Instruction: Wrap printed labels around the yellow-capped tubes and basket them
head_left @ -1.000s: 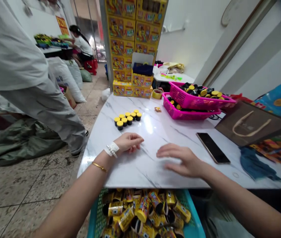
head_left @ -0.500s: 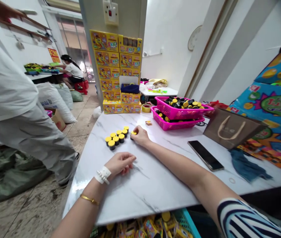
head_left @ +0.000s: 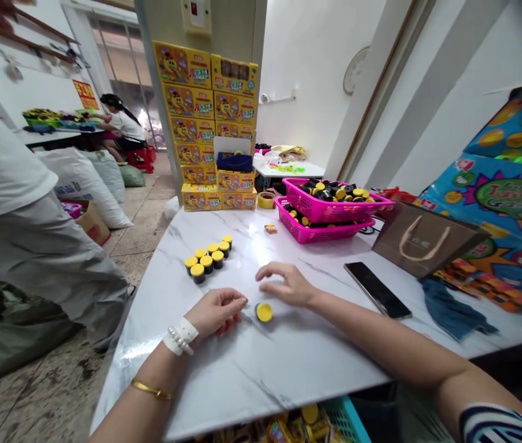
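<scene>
A small black tub with a yellow lid (head_left: 264,312) sits by itself on the table between my hands, its lid tipped toward me and slightly blurred. My right hand (head_left: 291,285) hovers just beyond it, fingers curved and apart, holding nothing visible. To the left of the tub, my left hand (head_left: 219,311) rests with thumb and forefinger pressed together; whatever is in that pinch, if anything, cannot be made out. Farther up the table, several matching yellow-lidded tubs (head_left: 206,262) stand upright in a close group.
Two stacked pink baskets (head_left: 325,232) hold many tubs. Yellow printed boxes (head_left: 191,101) are piled at the back. A phone (head_left: 375,289), a brown paper bag (head_left: 427,237) and blue cloth (head_left: 457,311) lie right. A teal basket (head_left: 346,418) sits below the edge. A person (head_left: 16,203) stands left.
My right hand has drawn back toward me from beside the tub group and opened. One tub now sits loose between my hands. My left hand keeps its pinch.
</scene>
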The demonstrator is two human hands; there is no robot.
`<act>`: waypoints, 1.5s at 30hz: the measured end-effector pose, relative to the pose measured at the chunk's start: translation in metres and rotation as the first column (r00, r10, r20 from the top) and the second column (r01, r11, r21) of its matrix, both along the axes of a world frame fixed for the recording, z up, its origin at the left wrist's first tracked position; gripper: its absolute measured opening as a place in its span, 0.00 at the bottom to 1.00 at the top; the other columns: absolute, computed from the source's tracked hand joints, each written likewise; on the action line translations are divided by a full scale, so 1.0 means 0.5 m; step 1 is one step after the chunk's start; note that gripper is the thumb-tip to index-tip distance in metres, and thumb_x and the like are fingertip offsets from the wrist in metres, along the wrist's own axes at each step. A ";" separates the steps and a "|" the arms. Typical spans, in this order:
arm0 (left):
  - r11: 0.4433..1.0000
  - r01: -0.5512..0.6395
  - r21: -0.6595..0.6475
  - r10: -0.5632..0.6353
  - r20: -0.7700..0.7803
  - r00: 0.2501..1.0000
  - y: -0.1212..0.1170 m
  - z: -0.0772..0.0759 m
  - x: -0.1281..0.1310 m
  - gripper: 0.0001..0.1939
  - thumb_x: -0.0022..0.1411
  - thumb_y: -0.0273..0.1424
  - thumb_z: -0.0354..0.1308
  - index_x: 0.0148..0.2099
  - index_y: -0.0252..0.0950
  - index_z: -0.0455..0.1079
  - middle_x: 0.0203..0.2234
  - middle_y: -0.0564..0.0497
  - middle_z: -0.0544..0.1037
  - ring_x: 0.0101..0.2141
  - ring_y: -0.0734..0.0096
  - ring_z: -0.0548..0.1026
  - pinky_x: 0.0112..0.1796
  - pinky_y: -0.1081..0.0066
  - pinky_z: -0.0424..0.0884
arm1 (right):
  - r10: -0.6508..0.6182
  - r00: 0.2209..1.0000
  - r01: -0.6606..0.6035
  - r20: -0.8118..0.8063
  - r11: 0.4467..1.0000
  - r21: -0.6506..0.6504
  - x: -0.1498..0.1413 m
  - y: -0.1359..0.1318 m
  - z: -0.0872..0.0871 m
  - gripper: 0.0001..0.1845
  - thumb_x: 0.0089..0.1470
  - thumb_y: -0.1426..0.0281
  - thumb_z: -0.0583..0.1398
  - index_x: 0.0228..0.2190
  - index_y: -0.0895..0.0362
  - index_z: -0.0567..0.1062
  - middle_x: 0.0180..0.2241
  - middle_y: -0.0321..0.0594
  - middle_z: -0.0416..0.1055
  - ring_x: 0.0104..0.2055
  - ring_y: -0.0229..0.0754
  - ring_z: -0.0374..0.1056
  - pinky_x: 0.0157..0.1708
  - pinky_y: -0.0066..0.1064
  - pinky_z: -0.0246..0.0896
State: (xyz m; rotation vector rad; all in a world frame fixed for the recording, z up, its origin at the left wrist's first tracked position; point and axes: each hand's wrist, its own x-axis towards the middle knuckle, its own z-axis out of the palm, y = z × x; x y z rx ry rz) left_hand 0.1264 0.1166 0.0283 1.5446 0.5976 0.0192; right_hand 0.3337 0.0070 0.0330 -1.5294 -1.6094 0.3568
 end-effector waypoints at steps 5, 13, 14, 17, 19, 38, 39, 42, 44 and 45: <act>1.000 -0.027 -0.003 0.027 0.005 1.000 0.001 -0.004 0.000 0.30 0.50 0.54 0.65 0.40 0.32 0.70 0.19 0.54 0.73 0.14 0.79 0.65 0.15 0.77 0.57 | -0.360 0.930 0.363 0.067 0.932 -0.025 0.145 0.138 0.028 0.04 0.54 0.72 0.64 0.29 0.59 0.79 0.55 0.50 0.71 0.62 0.51 0.61 0.67 0.46 0.46; 0.998 -0.049 0.024 0.049 0.037 0.998 0.002 -0.007 -0.002 0.27 0.51 0.51 0.66 0.40 0.32 0.71 0.19 0.54 0.73 0.13 0.79 0.65 0.14 0.77 0.57 | -0.430 0.892 0.393 -0.139 0.889 -0.234 0.186 0.178 -0.013 0.17 0.61 0.61 0.61 0.44 0.61 0.76 0.44 0.42 0.75 0.45 0.48 0.73 0.46 0.42 0.71; 0.995 -0.092 0.042 0.089 0.058 0.994 0.001 -0.006 -0.001 0.26 0.51 0.50 0.66 0.40 0.32 0.71 0.19 0.54 0.73 0.13 0.79 0.64 0.14 0.77 0.57 | -0.430 0.883 0.382 -0.186 0.891 -0.246 0.174 0.165 -0.018 0.17 0.59 0.60 0.63 0.40 0.62 0.78 0.39 0.42 0.77 0.43 0.49 0.73 0.45 0.41 0.70; 0.962 -0.269 0.042 0.258 0.176 0.950 0.001 0.001 0.003 0.24 0.52 0.48 0.67 0.39 0.32 0.71 0.20 0.54 0.73 0.14 0.81 0.64 0.15 0.77 0.57 | -0.375 0.865 0.299 -0.334 0.919 -0.258 0.121 0.116 -0.025 0.20 0.52 0.57 0.65 0.35 0.63 0.81 0.33 0.43 0.79 0.39 0.47 0.75 0.42 0.38 0.70; 0.932 -0.363 0.003 0.349 0.261 0.900 -0.001 0.007 0.005 0.24 0.50 0.48 0.68 0.38 0.32 0.71 0.22 0.53 0.74 0.14 0.81 0.64 0.14 0.77 0.57 | -0.295 0.852 0.203 -0.432 0.947 -0.247 0.073 0.080 -0.022 0.21 0.48 0.56 0.67 0.35 0.61 0.82 0.35 0.45 0.80 0.37 0.45 0.75 0.41 0.38 0.71; 0.877 -0.297 -0.379 0.433 0.353 0.829 -0.024 0.030 -0.007 0.17 0.42 0.35 0.76 0.31 0.30 0.78 0.14 0.58 0.63 0.15 0.85 0.56 0.17 0.79 0.45 | -0.076 0.964 -0.039 0.253 0.906 0.422 -0.081 0.006 -0.007 0.05 0.57 0.69 0.65 0.31 0.53 0.82 0.32 0.41 0.80 0.43 0.47 0.73 0.46 0.42 0.69; 0.865 -0.271 -0.422 0.431 0.349 0.832 -0.025 0.033 -0.008 0.18 0.41 0.35 0.76 0.33 0.30 0.78 0.14 0.58 0.64 0.15 0.86 0.56 0.17 0.79 0.45 | -0.117 0.943 -0.045 0.312 0.883 0.468 -0.074 0.006 -0.005 0.05 0.57 0.70 0.64 0.31 0.53 0.82 0.33 0.41 0.80 0.44 0.48 0.73 0.47 0.43 0.69; 0.832 -0.228 -0.505 0.431 0.331 0.840 -0.025 0.041 -0.010 0.20 0.40 0.34 0.76 0.35 0.31 0.76 0.19 0.55 0.71 0.14 0.88 0.56 0.16 0.79 0.44 | -0.197 0.889 -0.059 0.415 0.847 0.528 -0.058 0.001 -0.004 0.06 0.57 0.73 0.63 0.33 0.51 0.81 0.41 0.42 0.80 0.49 0.49 0.71 0.49 0.45 0.69; 0.837 -0.229 -0.498 0.415 0.302 0.858 -0.024 0.041 -0.010 0.20 0.40 0.34 0.77 0.34 0.31 0.75 0.22 0.53 0.74 0.14 0.88 0.56 0.15 0.80 0.44 | -0.218 0.858 -0.077 0.464 0.840 0.536 -0.053 -0.004 -0.005 0.09 0.56 0.76 0.62 0.33 0.51 0.81 0.45 0.41 0.79 0.51 0.50 0.70 0.51 0.46 0.68; 0.848 -0.233 -0.476 0.398 0.282 0.873 -0.023 0.038 -0.009 0.20 0.40 0.34 0.77 0.34 0.30 0.75 0.21 0.53 0.74 0.14 0.88 0.57 0.15 0.80 0.44 | -0.226 0.848 -0.082 0.479 0.838 0.540 -0.054 -0.006 -0.007 0.09 0.56 0.76 0.62 0.33 0.51 0.81 0.45 0.40 0.79 0.52 0.50 0.70 0.52 0.47 0.67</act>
